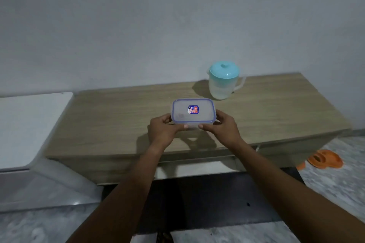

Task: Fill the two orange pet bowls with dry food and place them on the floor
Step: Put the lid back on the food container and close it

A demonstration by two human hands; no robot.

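Orange plastic pet bowls [325, 159] on the floor, 4 o'clock of the hands, well apart, blurred. Left hand [163, 130] and right hand [223, 128] grip the clear rectangular plastic food box with blue-rimmed lid [192, 111] by its short ends, thumbs on the near edge, over the wooden table [118, 120]. Box looks stiff, light, probably slick, so the two-ended hold suits it. Translucent jug with turquoise lid [224, 79] beyond at 1 o'clock.

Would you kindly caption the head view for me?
Left hand and right hand hold a lidded box at the table, jug behind.
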